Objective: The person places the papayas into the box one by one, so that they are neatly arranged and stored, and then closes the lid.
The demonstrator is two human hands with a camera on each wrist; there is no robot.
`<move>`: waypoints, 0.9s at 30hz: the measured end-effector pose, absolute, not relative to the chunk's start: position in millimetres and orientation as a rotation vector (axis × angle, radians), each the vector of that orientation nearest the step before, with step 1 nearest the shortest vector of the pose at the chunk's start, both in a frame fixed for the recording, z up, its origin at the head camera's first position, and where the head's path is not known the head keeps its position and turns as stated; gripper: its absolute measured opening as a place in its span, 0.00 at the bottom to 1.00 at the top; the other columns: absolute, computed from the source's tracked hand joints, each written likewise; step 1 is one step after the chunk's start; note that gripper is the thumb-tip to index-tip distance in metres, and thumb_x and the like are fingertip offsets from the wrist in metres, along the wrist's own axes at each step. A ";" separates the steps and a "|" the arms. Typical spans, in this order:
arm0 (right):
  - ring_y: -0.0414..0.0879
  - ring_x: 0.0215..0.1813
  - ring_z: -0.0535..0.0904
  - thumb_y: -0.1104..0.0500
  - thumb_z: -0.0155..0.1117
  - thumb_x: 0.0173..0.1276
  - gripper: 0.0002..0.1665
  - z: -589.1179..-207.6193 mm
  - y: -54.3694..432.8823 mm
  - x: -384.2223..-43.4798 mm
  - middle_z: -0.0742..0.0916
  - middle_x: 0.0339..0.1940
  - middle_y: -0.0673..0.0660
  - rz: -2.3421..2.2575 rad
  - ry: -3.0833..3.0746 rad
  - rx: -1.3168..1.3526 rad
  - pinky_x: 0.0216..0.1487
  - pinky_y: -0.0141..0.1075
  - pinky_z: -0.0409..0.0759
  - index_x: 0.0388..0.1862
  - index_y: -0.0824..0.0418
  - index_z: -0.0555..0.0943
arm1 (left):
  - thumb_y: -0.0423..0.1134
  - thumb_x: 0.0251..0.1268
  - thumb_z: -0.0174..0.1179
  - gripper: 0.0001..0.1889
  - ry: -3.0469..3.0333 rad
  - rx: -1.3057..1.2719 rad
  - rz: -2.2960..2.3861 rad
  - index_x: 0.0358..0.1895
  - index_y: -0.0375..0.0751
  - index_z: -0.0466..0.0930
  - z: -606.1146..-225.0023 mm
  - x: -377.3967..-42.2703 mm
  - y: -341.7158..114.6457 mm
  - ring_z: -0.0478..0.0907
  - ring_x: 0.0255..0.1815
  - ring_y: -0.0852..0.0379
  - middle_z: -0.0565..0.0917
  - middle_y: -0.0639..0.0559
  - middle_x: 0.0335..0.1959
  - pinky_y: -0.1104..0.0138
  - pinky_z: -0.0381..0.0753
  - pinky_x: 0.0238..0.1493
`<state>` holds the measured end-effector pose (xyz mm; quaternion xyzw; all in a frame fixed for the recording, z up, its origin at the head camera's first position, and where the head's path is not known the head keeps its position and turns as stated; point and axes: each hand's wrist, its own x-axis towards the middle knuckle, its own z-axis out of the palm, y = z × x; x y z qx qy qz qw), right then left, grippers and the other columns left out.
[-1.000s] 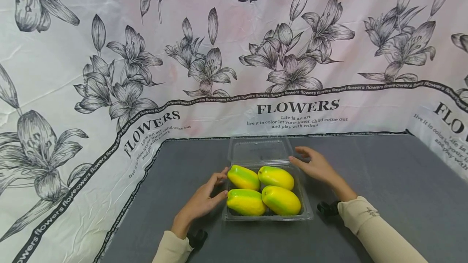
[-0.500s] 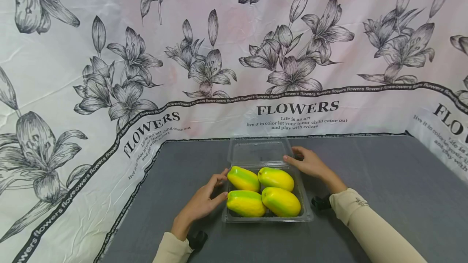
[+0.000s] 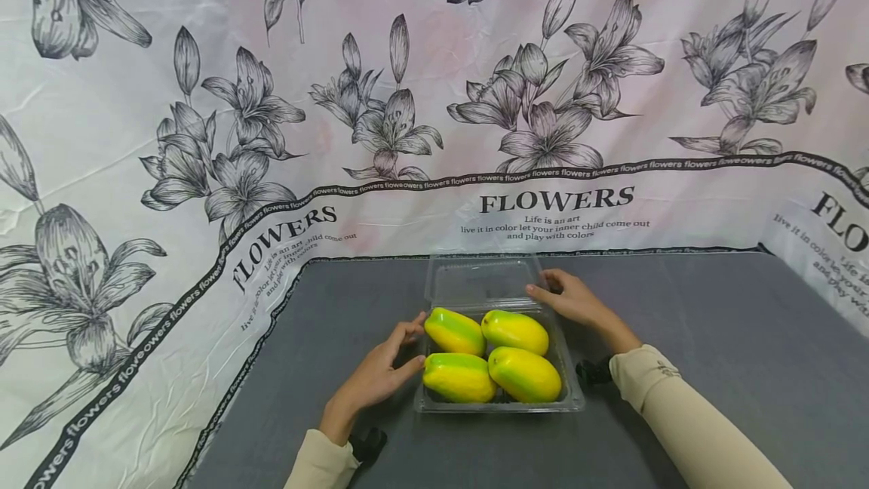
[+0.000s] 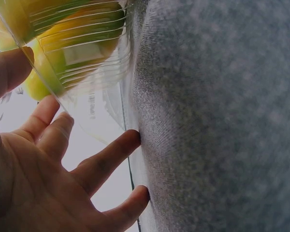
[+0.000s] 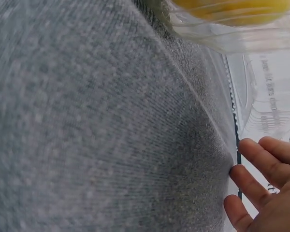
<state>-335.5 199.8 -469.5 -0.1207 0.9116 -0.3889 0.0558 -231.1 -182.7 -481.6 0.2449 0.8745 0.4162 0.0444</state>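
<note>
Several yellow-green oblong fruits [image 3: 525,374], like mangoes or small papayas, lie in two rows inside a clear plastic clamshell box [image 3: 498,407]. Its hinged lid [image 3: 485,281] stands open toward the back. My left hand [image 3: 373,374] is at the box's left side, thumb and forefinger touching the rim. In the left wrist view the fingers [image 4: 111,157] are spread, the lower ones reaching the grey cloth. My right hand [image 3: 573,300] is at the right edge of the lid near the hinge. In the right wrist view its fingers [image 5: 266,162] are relaxed and lightly bent; the thumb is hidden there.
A grey cloth-covered table [image 3: 679,308] lies under the box. Behind it hangs a white and pink curtain [image 3: 434,134] printed with lilies and lettering. Dark wrist cameras sit below both wrists, beside cream sleeves [image 3: 686,406].
My right hand has moved slightly left, up to the lid's right edge. My left hand, the box and the fruits have stayed in place.
</note>
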 end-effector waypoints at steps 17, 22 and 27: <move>0.69 0.71 0.69 0.41 0.61 0.75 0.45 -468.5 198.6 -331.4 0.72 0.73 0.72 -1.358 2.856 -0.378 0.66 0.65 0.72 0.78 0.67 0.62 | 0.52 0.77 0.56 0.24 2.683 0.752 1.269 0.70 0.53 0.63 -481.6 -231.6 -182.5 0.70 0.75 0.42 0.55 0.60 0.84 0.37 0.73 0.67; 0.67 0.68 0.71 0.42 0.62 0.74 0.45 -465.1 198.8 -329.5 0.75 0.69 0.72 -1.401 2.877 -0.391 0.62 0.63 0.75 0.77 0.67 0.62 | 0.51 0.78 0.56 0.24 2.685 0.757 1.269 0.69 0.52 0.63 -481.0 -231.5 -182.1 0.70 0.75 0.42 0.55 0.59 0.84 0.37 0.73 0.66; 0.68 0.65 0.74 0.45 0.63 0.74 0.43 -460.4 197.8 -326.7 0.77 0.66 0.73 -1.463 2.870 -0.418 0.61 0.61 0.77 0.76 0.69 0.62 | 0.51 0.78 0.56 0.24 2.684 0.765 1.271 0.69 0.49 0.63 -480.3 -231.0 -182.0 0.70 0.75 0.41 0.55 0.57 0.84 0.36 0.74 0.65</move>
